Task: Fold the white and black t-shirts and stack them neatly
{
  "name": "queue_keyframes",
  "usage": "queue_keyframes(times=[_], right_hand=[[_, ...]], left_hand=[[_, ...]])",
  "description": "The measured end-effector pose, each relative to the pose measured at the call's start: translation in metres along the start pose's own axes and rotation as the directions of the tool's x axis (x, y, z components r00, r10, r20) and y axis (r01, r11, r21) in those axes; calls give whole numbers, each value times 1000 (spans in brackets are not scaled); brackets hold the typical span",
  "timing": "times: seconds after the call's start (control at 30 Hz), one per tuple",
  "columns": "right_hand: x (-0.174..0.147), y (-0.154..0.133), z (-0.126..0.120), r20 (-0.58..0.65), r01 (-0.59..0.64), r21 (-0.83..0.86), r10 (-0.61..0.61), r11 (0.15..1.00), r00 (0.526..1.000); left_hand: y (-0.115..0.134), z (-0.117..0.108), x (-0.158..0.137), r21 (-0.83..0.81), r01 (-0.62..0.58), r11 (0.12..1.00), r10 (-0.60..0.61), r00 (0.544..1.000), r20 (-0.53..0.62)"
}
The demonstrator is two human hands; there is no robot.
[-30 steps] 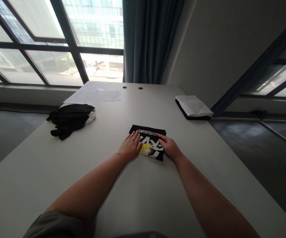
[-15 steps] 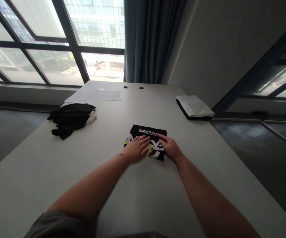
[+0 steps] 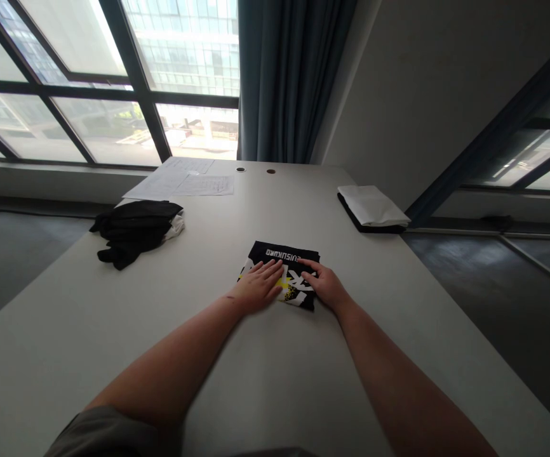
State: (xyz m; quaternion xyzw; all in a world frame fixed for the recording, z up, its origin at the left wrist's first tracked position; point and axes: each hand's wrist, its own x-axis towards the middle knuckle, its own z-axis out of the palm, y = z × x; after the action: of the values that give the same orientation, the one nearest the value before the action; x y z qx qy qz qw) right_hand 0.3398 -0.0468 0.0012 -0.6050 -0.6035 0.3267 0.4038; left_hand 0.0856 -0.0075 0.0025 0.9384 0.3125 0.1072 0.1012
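A folded black garment, likely a T-shirt, (image 3: 296, 293) lies on the white table in the middle of the view. White lettering and yellow patches show on its top face. My left hand (image 3: 258, 288) rests palm down across its left part, fingers stretched out. At the right edge is my right hand (image 3: 327, 284), its fingers extended onto the top of the cloth and slightly bent. The hands cover part of the print, and the underside of the garment is hidden.
On the left of the table (image 3: 256, 393) lies a crumpled black cloth heap (image 3: 136, 227) with some white in it. Printed papers (image 3: 180, 179) are behind it. Folded white cloth (image 3: 373, 204) sits over black cloth near the right edge. A blue curtain (image 3: 294, 82) hangs beyond the table.
Both hands stay on the folded garment in nearly the same place. The view has shifted very slightly.
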Motion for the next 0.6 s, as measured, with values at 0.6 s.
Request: queue_keyframes(times=[0.6], right_hand=[[2,8,-6,62,-18,135,10,991,998]], left_hand=[[-10,4,2,16,359,933,-358,933,-42]])
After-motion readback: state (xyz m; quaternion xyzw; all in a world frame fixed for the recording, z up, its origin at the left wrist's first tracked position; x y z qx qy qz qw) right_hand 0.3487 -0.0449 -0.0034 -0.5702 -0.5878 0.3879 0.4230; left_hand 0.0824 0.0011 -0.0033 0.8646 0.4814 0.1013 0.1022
